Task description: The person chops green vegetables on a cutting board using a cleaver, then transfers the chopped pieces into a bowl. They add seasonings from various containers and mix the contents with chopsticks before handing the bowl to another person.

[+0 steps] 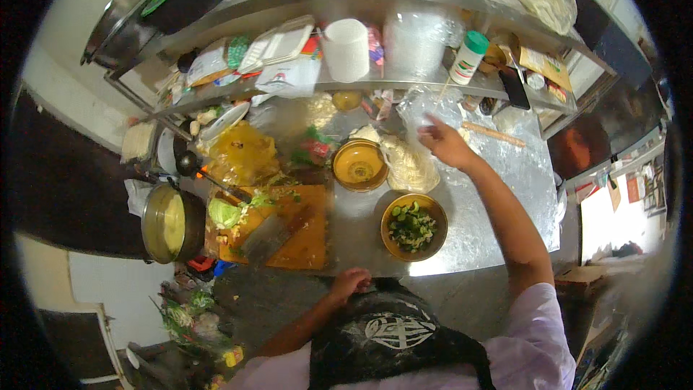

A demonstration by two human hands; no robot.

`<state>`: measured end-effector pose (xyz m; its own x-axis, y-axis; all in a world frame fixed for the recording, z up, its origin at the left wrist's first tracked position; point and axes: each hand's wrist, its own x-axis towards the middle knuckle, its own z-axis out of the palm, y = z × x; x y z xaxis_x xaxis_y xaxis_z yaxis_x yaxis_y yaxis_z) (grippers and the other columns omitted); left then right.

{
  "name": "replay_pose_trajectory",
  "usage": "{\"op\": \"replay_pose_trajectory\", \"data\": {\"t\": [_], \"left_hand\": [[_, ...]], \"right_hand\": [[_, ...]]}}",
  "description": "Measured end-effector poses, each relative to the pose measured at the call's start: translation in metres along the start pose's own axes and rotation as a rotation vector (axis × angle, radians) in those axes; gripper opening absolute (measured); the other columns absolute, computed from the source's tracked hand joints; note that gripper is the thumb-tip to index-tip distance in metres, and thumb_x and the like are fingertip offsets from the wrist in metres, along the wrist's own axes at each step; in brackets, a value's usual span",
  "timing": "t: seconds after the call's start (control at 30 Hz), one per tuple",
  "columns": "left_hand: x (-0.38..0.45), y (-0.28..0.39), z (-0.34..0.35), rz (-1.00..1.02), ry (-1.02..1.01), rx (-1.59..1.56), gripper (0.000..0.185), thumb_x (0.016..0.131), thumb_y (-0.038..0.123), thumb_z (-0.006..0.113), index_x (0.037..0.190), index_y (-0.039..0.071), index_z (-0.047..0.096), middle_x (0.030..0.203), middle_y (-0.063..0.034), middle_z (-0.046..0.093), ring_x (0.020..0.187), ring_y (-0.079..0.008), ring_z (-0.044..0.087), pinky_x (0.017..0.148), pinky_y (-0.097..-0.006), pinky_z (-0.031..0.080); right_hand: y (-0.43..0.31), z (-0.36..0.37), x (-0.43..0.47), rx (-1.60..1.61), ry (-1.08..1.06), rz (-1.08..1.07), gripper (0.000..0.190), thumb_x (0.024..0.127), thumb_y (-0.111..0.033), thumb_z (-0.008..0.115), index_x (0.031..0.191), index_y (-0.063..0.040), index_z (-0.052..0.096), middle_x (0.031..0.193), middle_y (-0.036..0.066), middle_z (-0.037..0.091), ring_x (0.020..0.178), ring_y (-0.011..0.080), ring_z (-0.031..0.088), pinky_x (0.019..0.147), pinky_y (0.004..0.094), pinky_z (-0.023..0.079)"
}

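My right hand [443, 142] reaches over the back of the steel table, beside a clear plastic bag [417, 105]. It is blurred, its index finger extended, and I see nothing held in it. My left hand [353, 283] is loosely curled at the table's front edge, before my black apron [390, 357]; its palm is hidden. Between my arms stands a brown bowl [385, 233] of chopped greens and pale bits. Behind it are an orange-brown bowl [360, 168], with no food visible inside, and a bag of pale food [414, 168]. A rolling pin [492, 134] lies to the right.
A cleaver [265, 238] and cut cabbage [224, 213] lie on the wooden cutting board [303, 252]. Left of it are a ladle [188, 163] and a metal pot [189, 225]. Steel shelving [379, 86] holds a white tub [346, 51] and a green-capped shaker [469, 58]; a phone [514, 88] overhangs its edge.
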<state>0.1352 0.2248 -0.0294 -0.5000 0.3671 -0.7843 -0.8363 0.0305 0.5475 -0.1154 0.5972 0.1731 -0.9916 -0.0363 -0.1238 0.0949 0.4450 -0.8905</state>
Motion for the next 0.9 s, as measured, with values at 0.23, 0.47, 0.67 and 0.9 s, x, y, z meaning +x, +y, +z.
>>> {"op": "replay_pose_trajectory", "data": {"t": [0.23, 0.47, 0.67, 0.9], "left_hand": [[-0.002, -0.033, -0.067, 0.087, -0.048, -0.063, 0.021, 0.096, 0.020, 0.062, 0.110, 0.004, 0.065, 0.096, -0.0096, 0.070, 0.084, -0.0201, 0.067, 0.073, -0.0334, 0.057], [-0.033, -0.003, -0.114, 0.225, -0.153, 0.101, 0.024, 0.095, 0.021, 0.063, 0.111, 0.003, 0.065, 0.094, -0.0094, 0.070, 0.084, -0.0212, 0.068, 0.074, -0.0350, 0.056], [-0.052, 0.011, -0.145, 0.463, -0.227, 0.258, 0.022, 0.095, 0.024, 0.061, 0.102, 0.004, 0.067, 0.091, -0.0073, 0.070, 0.078, -0.0203, 0.066, 0.071, -0.0347, 0.054], [-0.035, -0.002, -0.186, 0.481, -0.015, 0.363, 0.026, 0.095, 0.029, 0.060, 0.093, 0.004, 0.068, 0.087, -0.0046, 0.069, 0.072, -0.0195, 0.064, 0.067, -0.0348, 0.052]], "right_hand": [[-0.149, 0.164, -0.047, -0.203, -0.423, -0.356, 0.062, 0.094, -0.026, 0.062, 0.149, -0.008, 0.040, 0.092, 0.013, 0.072, 0.077, 0.0307, 0.069, 0.071, 0.0442, 0.056], [-0.202, 0.313, -0.169, -0.107, -0.984, -0.779, 0.033, 0.092, -0.022, 0.059, 0.121, -0.006, 0.062, 0.092, 0.023, 0.068, 0.082, 0.0411, 0.066, 0.069, 0.0516, 0.052], [-0.187, 0.347, -0.183, -0.100, -1.006, -0.527, 0.033, 0.096, -0.026, 0.058, 0.125, -0.010, 0.063, 0.099, 0.022, 0.069, 0.092, 0.0408, 0.067, 0.078, 0.0494, 0.053], [-0.187, 0.315, -0.181, -0.289, -0.807, -0.362, 0.035, 0.096, -0.026, 0.064, 0.127, -0.010, 0.063, 0.103, 0.020, 0.071, 0.091, 0.0357, 0.069, 0.080, 0.0417, 0.055]]}}
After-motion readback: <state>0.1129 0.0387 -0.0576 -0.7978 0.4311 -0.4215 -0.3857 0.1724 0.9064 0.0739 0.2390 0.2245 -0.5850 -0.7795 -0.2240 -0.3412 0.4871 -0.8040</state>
